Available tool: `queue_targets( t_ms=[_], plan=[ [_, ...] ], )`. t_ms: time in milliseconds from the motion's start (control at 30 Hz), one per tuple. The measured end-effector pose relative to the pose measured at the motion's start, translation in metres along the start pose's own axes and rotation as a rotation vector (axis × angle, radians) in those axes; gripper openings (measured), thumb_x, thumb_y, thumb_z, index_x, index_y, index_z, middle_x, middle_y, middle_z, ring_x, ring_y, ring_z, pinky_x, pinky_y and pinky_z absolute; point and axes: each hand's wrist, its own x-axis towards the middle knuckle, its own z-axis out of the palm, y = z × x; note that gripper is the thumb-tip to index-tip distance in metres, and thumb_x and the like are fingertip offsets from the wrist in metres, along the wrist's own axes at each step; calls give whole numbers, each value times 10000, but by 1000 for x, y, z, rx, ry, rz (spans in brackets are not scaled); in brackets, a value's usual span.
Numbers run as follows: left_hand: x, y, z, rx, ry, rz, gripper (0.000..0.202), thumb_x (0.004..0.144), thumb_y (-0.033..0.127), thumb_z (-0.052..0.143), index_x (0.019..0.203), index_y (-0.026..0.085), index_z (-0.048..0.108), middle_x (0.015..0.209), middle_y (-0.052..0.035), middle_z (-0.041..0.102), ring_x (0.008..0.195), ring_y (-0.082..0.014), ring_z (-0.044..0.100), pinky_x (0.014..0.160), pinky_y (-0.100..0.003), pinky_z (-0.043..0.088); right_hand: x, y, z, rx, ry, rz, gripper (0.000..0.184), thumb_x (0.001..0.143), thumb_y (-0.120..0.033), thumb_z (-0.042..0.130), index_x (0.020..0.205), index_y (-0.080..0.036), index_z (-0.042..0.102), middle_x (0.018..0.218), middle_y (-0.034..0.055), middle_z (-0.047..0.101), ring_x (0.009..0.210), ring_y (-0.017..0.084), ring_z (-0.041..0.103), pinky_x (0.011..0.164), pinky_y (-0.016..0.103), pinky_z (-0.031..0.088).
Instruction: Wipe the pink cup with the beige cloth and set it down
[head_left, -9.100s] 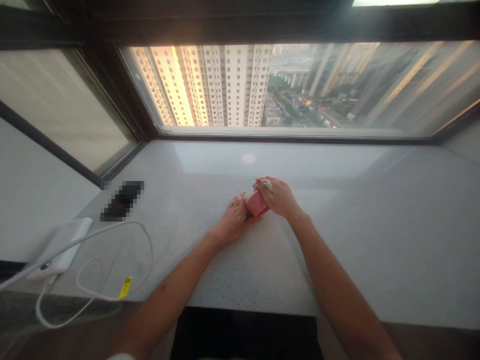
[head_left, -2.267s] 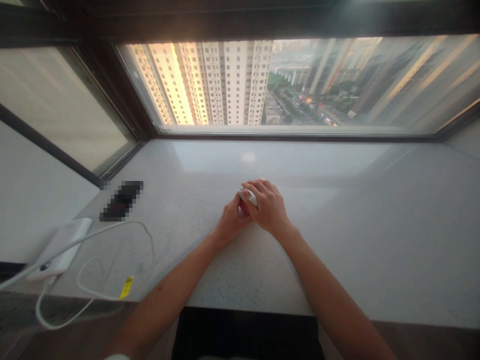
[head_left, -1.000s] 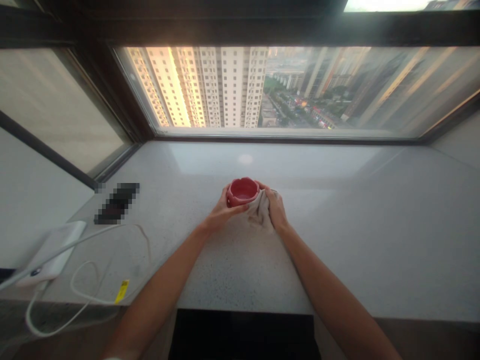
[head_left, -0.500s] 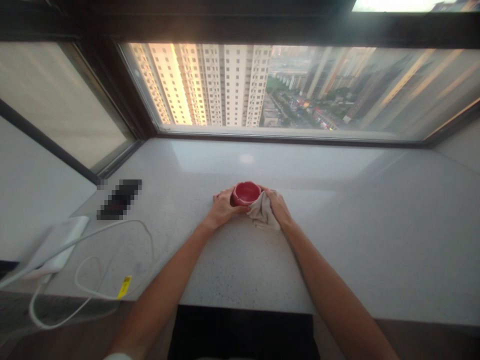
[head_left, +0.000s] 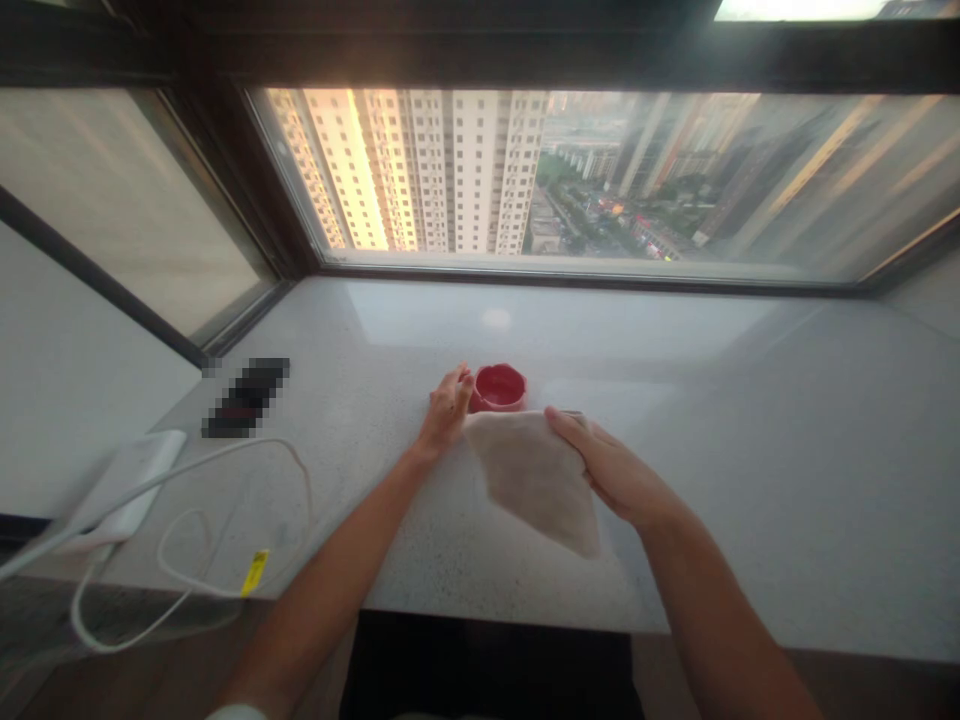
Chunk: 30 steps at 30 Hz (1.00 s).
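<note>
A small red bowl with a wavy rim stands upright on the pale speckled sill. At its left side is my left hand, fingers stretched forward and thumb raised. I cannot tell whether those fingers touch the bowl. My right hand grips a beige cloth by its upper right edge, thumb on top. The cloth hangs spread out in front of the bowl and hides its lower front. Its upper left corner lies close to my left palm; contact there is unclear.
On the left of the sill are a blurred-out dark object, a white power strip and a looped white cable with a yellow tag. A window runs along the back.
The cloth, bunched against the bowl's right side before, is now spread out in front of it. My right hand has pulled back toward me. My left hand has loosened from around the bowl.
</note>
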Motion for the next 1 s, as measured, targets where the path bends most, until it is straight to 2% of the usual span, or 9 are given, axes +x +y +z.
queue_targets(
  t_ms=[100, 200, 300, 433, 500, 567, 667, 767, 1000],
  plan=[
    [2, -2, -2, -65, 82, -46, 664, 1112, 624, 298, 1485, 163, 598, 1471, -162, 693, 1376, -260, 657, 1202, -414, 475, 9, 12, 22, 6, 5, -35, 562, 1010, -690, 553, 1108, -197, 804, 924, 69, 789, 891, 248, 717, 785, 336, 539],
    [4, -7, -2, -109, 148, -72, 572, 1123, 538, 317, 1430, 170, 630, 1393, -148, 732, 1308, -244, 696, 1146, -409, 524, 26, 42, 27, -364, 225, -114, 469, 1010, -543, 565, 1225, -188, 782, 966, 82, 791, 862, 247, 708, 818, 366, 534],
    [6, -12, -1, -113, 189, -58, 452, 1104, 409, 393, 1373, 158, 655, 1327, -149, 757, 1237, -236, 727, 1082, -393, 565, 40, 63, 8, -736, 442, -149, 434, 1011, -420, 537, 1314, -190, 746, 1089, 113, 785, 893, 256, 702, 847, 397, 537],
    [9, -12, -6, 58, 177, 21, 391, 1058, 246, 426, 1349, 149, 667, 1336, -153, 750, 1189, -230, 736, 1040, -376, 594, 62, 69, -33, -937, 589, -194, 458, 1051, -407, 466, 1340, -166, 728, 1282, 162, 751, 1150, 323, 678, 993, 464, 544],
    [9, -10, -11, 276, 139, 103, 425, 1038, 190, 421, 1385, 142, 662, 1403, -158, 719, 1298, -251, 684, 1138, -412, 551, 78, 71, -47, -993, 607, -237, 511, 1073, -402, 414, 1408, -132, 690, 1427, 199, 691, 1304, 352, 617, 1092, 497, 514],
    [7, -9, -15, 534, 91, 152, 481, 1036, 173, 413, 1465, 120, 624, 1524, -173, 649, 1473, -288, 563, 1279, -473, 425, 95, 79, -54, -1070, 603, -244, 571, 1094, -393, 354, 1528, -113, 595, 1599, 215, 571, 1465, 368, 508, 1202, 547, 433],
    [3, -10, -16, 809, -10, 95, 558, 1077, 243, 381, 1591, 66, 509, 1694, -188, 482, 1627, -341, 377, 1361, -545, 278, 113, 95, -53, -1204, 502, -128, 627, 1118, -391, 268, 1667, -133, 426, 1756, 177, 391, 1617, 386, 333, 1292, 671, 265],
    [-1, -13, -15, 920, -95, 29, 598, 1110, 302, 310, 1635, 52, 450, 1737, -180, 414, 1650, -341, 341, 1366, -547, 266, 118, 106, -49, -1280, 401, -29, 641, 1132, -409, 218, 1715, -173, 344, 1802, 140, 306, 1658, 393, 266, 1306, 717, 191],
    [-1, -11, -15, 965, -107, 22, 604, 1113, 311, 294, 1646, 71, 446, 1736, -166, 420, 1652, -320, 344, 1368, -527, 268, 117, 105, -51, -1322, 366, 1, 653, 1135, -424, 175, 1736, -201, 301, 1821, 129, 251, 1675, 375, 238, 1317, 697, 196]
  ],
)
